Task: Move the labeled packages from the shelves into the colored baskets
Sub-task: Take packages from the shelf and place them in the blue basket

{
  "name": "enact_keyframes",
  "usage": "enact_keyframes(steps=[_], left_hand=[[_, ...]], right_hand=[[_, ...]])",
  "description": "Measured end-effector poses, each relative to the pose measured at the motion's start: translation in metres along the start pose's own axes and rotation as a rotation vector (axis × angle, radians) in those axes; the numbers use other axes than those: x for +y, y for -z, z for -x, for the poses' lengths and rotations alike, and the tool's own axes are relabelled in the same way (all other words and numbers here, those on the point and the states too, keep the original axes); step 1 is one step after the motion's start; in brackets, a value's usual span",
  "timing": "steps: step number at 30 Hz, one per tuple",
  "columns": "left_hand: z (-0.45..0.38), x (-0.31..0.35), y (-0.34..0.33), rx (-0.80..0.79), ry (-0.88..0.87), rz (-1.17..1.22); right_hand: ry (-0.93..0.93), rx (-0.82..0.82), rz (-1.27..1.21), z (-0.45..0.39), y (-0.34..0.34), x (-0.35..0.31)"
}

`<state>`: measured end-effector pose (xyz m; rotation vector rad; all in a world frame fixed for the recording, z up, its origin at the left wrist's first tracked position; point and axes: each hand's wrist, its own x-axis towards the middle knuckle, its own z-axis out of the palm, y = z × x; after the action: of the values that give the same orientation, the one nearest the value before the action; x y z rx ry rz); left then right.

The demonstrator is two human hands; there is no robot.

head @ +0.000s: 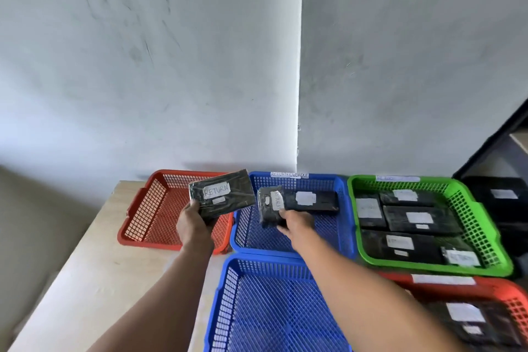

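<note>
Left hand (195, 223): grip clamped on a black package (221, 193) labeled RETURN, held above the far red basket (143, 208) near the table's (94, 266) far left corner. Right hand (297, 223): grip pinching a second black package (270, 206), label on end, over the far blue basket (340, 237); one labeled package (311, 200) lies inside it at the back. Green basket (474, 223), to the right, holds several labeled packages. Near blue basket (257, 308) sits at the table's near edge.
</note>
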<state>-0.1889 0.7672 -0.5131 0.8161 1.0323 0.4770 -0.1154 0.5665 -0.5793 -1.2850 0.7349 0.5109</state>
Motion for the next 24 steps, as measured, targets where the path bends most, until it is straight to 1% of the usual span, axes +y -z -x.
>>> enact_keyframes(steps=[3,7,12,14,16,20,24], left_hand=[[-0.03,-0.001,-0.001,-0.007,0.016,-0.043],[-0.055,-0.004,0.001,-0.022,0.049,-0.093],[-0.075,-0.008,0.004,-0.052,0.074,-0.114],[-0.081,-0.009,0.005,-0.083,0.07,-0.145],[-0.081,-0.01,0.007,-0.11,0.069,-0.163],[-0.079,-0.01,0.006,-0.111,0.075,-0.176],[-0.07,-0.015,-0.004,-0.136,0.071,-0.212]], right_hand=[[0.007,0.082,0.004,-0.02,-0.034,0.014],[0.002,0.148,0.048,-0.041,-0.06,0.027],[0.01,0.224,0.131,-0.059,-0.076,0.034],[0.035,0.262,0.224,-0.066,-0.077,0.038],[0.038,0.256,0.282,-0.068,-0.073,0.039],[0.001,0.164,0.198,-0.057,-0.067,0.031],[0.02,0.119,0.166,-0.043,-0.049,0.021]])
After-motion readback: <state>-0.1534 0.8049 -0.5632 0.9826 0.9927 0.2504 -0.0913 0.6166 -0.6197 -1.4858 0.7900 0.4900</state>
